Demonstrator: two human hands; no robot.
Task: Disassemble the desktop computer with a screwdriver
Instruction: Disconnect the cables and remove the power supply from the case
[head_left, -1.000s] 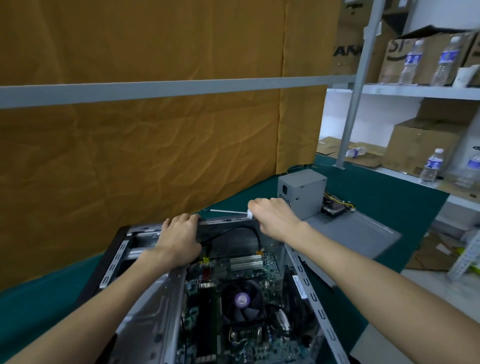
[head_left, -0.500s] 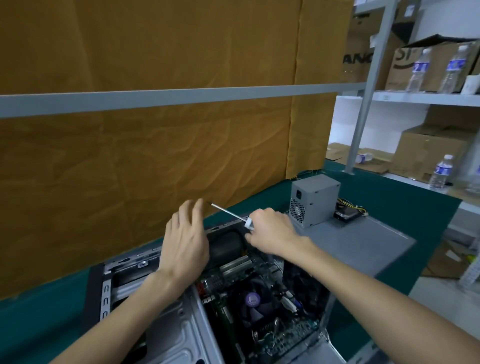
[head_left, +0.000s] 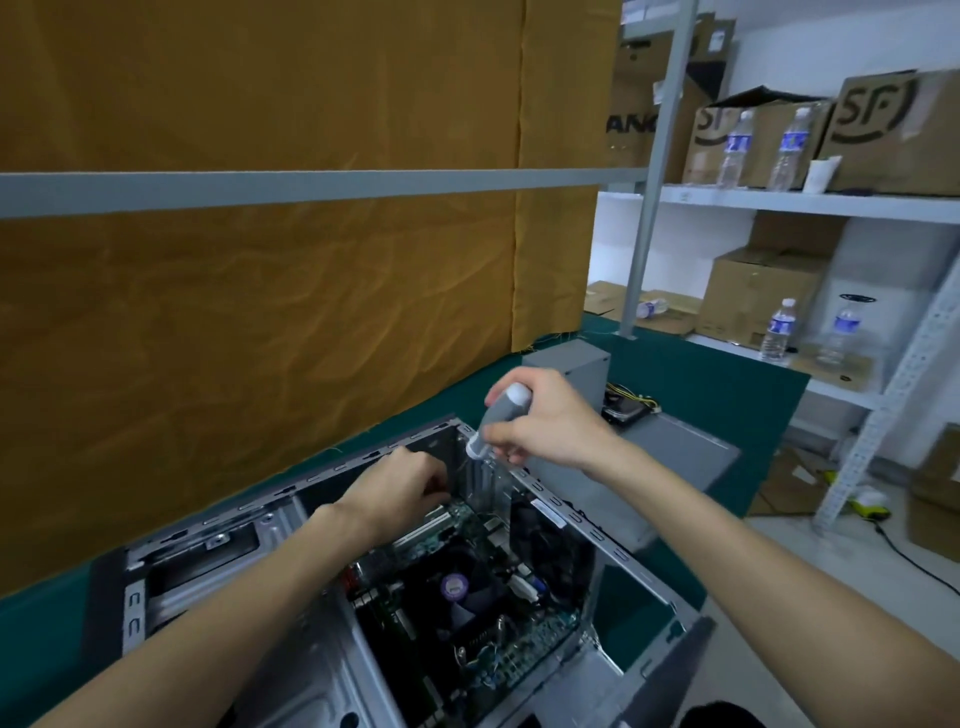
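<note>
The open desktop case (head_left: 574, 519) lies on its side on the green mat, with the motherboard (head_left: 524, 644) and its CPU fan (head_left: 454, 590) exposed. My right hand (head_left: 550, 426) grips a screwdriver (head_left: 501, 418) by its grey and white handle above the case's far corner. The shaft points down into the case and is blurred. My left hand (head_left: 402, 491) reaches inside the far end of the case with its fingers curled. What those fingers touch is hidden in the dark corner.
A removed grey power supply (head_left: 566, 358) and a drive with cables (head_left: 626, 410) sit on the detached side panel (head_left: 680, 447), right of the case. An orange curtain (head_left: 260, 322) hangs close behind. Shelves (head_left: 810, 200) with boxes and water bottles stand at the right.
My right hand turned the screwdriver from lying level to pointing down into the case. My left hand dropped from above the case edge into its far end. The view shifted left.
</note>
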